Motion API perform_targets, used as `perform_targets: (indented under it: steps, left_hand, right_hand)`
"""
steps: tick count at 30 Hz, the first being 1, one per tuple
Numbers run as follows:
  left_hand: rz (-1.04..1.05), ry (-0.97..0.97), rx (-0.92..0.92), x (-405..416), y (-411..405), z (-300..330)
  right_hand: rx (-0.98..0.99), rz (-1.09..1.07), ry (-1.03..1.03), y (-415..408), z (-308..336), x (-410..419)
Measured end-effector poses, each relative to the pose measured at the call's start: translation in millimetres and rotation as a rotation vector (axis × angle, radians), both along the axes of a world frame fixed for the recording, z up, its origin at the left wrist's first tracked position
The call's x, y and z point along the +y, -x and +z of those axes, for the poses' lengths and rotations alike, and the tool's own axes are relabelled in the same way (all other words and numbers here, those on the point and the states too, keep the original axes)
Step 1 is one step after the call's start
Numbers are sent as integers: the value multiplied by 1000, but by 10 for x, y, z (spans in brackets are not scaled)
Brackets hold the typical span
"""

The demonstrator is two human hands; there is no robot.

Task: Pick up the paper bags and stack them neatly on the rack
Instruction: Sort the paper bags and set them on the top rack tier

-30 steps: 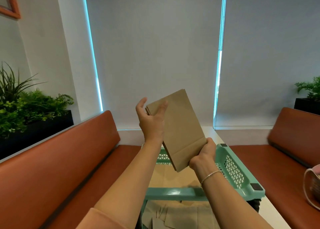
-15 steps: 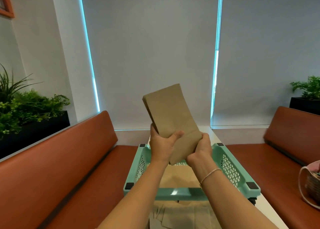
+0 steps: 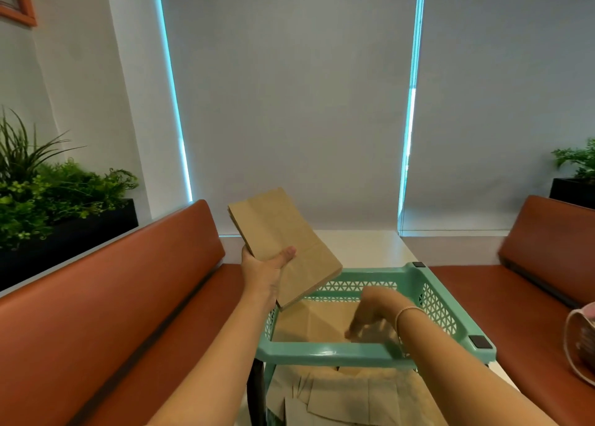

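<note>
My left hand (image 3: 269, 269) pinches a flat paper bag (image 3: 283, 245), thumb on top, above the rack (image 3: 325, 350). My right hand (image 3: 370, 317), blurred, fingers loosely spread, reaches over bags lying in the rack's top tray (image 3: 322, 321).

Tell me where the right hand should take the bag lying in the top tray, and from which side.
Best guess: the near edge of the flat bag, reached from above over the tray's front rim. It lies flat on the tray floor with mesh walls around it, so only the top is open. The right hand hovers there, blurred; the left hand holds another bag.
</note>
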State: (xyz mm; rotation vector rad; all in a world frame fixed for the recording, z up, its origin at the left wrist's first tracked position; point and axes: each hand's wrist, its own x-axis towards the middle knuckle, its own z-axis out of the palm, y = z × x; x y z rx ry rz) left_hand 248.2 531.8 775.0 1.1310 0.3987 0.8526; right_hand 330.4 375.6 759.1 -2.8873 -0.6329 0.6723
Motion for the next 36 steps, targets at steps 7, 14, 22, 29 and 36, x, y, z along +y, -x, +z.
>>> perform_targets:
  steps: [7,14,22,29,36]
  left_hand:
    - [3,49,-1,33,-29,-72]
    - [9,55,2,28,-38,-82]
    - [3,50,9,19,-30,-79]
    - [-23,36,-6,-1,-5,-66]
    - [-26,6,6,-2,-10,-76]
  right_hand:
    - [-30,-95,63,-172,-109,32]
    - [11,-128,61,-232,-100,-11]
    - [55,-148,15,-284,-95,-27]
    - [114,-195,-14,-318,-43,-98]
    - [57,-199,-37,-310,-55,-88]
